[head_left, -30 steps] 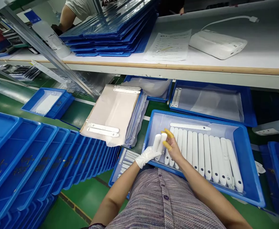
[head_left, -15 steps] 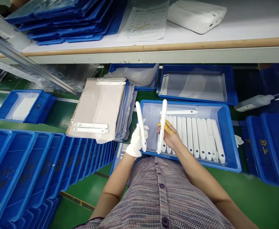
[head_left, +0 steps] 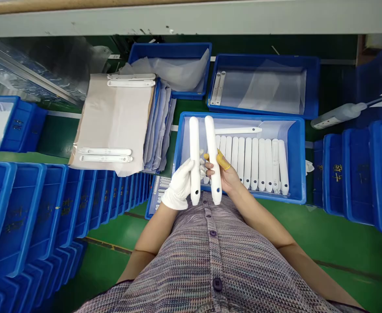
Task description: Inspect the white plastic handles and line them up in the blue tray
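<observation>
My left hand point(head_left: 181, 184), in a white glove, is closed around a long white plastic handle-shaped piece point(head_left: 195, 161) with a dark hole near its lower end. Yellow finger cots cover some fingers of my right hand point(head_left: 225, 171), which grips a second white piece point(head_left: 213, 156) of the same shape. Both pieces are held upright side by side, slightly apart, with their outer faces towards me. Behind them is a blue bin point(head_left: 297, 163) lined with a pale sheet. A row of similar white pieces point(head_left: 254, 163) lies in it, with one more lying crosswise point(head_left: 238, 130) above the row.
Left of the bin, a stack of sheets point(head_left: 115, 117) bears white strips at top and bottom. Two blue trays point(head_left: 313, 87) stand behind. Stacked blue bins rise on the left point(head_left: 31, 217) and right point(head_left: 357, 174). A bottle point(head_left: 339, 115) lies at the right, below a shelf edge point(head_left: 191, 19).
The two white pieces have come closer together and turned so their faces with holes show. My view has tilted down, so the shelf top has left the picture.
</observation>
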{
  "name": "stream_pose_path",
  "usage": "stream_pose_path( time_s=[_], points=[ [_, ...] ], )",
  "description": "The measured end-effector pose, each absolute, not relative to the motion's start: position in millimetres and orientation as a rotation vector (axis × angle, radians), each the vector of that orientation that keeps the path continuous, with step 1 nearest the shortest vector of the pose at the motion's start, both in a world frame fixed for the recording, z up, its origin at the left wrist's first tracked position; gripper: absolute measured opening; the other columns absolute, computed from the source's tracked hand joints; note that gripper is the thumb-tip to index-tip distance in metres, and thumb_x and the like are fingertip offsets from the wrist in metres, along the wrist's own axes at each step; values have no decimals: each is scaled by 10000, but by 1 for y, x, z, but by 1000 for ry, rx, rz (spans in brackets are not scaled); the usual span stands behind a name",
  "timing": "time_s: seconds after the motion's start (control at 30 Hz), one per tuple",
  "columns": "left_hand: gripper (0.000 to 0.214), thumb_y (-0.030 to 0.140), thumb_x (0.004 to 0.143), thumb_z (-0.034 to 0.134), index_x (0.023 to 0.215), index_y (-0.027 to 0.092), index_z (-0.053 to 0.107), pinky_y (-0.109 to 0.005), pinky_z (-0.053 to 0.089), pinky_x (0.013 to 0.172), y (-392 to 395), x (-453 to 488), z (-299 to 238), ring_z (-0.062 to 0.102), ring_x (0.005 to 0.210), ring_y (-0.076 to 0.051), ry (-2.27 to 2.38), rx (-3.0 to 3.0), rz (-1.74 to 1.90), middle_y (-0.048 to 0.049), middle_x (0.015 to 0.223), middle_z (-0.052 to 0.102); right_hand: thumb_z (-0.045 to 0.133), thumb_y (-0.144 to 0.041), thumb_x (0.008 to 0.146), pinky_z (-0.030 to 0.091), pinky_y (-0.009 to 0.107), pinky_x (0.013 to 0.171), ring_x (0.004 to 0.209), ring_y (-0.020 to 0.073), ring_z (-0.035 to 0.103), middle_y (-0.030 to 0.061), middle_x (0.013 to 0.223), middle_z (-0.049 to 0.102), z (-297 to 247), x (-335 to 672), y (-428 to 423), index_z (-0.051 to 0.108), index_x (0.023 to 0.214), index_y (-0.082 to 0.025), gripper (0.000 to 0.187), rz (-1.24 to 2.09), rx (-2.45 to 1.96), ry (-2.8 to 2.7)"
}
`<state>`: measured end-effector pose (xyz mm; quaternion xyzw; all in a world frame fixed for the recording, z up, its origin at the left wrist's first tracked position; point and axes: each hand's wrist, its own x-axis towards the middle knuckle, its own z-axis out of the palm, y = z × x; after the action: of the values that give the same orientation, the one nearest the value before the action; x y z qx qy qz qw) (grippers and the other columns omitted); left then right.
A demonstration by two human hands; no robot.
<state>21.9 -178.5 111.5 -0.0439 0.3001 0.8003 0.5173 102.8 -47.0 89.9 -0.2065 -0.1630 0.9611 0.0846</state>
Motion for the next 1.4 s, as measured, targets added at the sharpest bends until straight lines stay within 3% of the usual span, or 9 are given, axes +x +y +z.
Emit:
stream_pose_path(
  time_s=[0.13, 0.33, 0.4, 0.57, 0.73, 1.1, 1.23, 1.4],
  points=[
    [315, 207, 1007, 514, 1273, 114, 654, -219, 576, 726, -177, 24, 116, 643, 723, -105, 707, -200, 1922, -89, 977, 677, 792, -270, 831, 538, 169, 537, 702, 86, 563, 5, 1034, 707, 94, 103, -47, 645, 1062, -270, 274, 2926, -644, -356],
    [321, 263, 1031, 506, 1281, 128, 656, -217, 581, 751, -177, 27, 117, 653, 735, -108, 714, -199, 1925, -80, 963, 672, 627, -383, 957, 591, 235, 646, 782, 115, 595, 35, 1121, 697, 101, 109, -45, 667, 1052, -243, 174, 2886, -624, -610],
    [291, 240, 1018, 526, 1231, 111, 678, -234, 588, 757, -177, 28, 118, 661, 742, -121, 749, -132, 1961, -71, 906, 670, 640, -313, 932, 607, 249, 703, 818, 118, 618, 19, 1140, 702, 105, 112, -46, 668, 1070, -261, 151, 2858, -595, -634],
    [302, 124, 969, 563, 1259, 123, 646, -228, 586, 704, -176, 29, 123, 673, 706, -117, 817, -49, 1991, -38, 832, 668, 732, -135, 791, 612, 276, 714, 851, 127, 651, -28, 1122, 705, 108, 119, -51, 684, 1135, -333, 401, 2806, -579, -717],
    [390, 112, 998, 504, 1379, 149, 579, -200, 584, 668, -173, 30, 125, 666, 667, -100, 776, -116, 1961, -26, 811, 663, 765, -129, 777, 620, 310, 761, 897, 139, 671, -36, 1117, 709, 103, 121, -53, 703, 1136, -355, 429, 2766, -596, -817],
    [336, 192, 994, 560, 1317, 143, 636, -179, 534, 592, -172, 29, 112, 603, 616, -78, 745, -88, 1992, -23, 823, 649, 801, -204, 780, 602, 245, 708, 856, 110, 650, -28, 1071, 694, 97, 114, -51, 686, 1167, -348, 429, 2817, -574, -824],
    [382, 269, 898, 710, 1255, 140, 668, -154, 422, 466, -170, 30, 102, 459, 494, -37, 798, -57, 2041, 12, 766, 598, 782, -284, 821, 586, 315, 696, 854, 154, 630, -9, 1121, 678, 89, 117, -56, 696, 1196, -408, 404, 2554, -583, -1229],
    [508, 426, 840, 687, 1224, 94, 672, -209, 412, 453, -173, 27, 96, 481, 460, -91, 815, 46, 2006, 3, 636, 576, 710, -304, 892, 523, 525, 996, 1146, 270, 592, 24, 1202, 621, 83, 122, -63, 701, 1215, -484, 370, 1891, -465, -1818]
  ],
)
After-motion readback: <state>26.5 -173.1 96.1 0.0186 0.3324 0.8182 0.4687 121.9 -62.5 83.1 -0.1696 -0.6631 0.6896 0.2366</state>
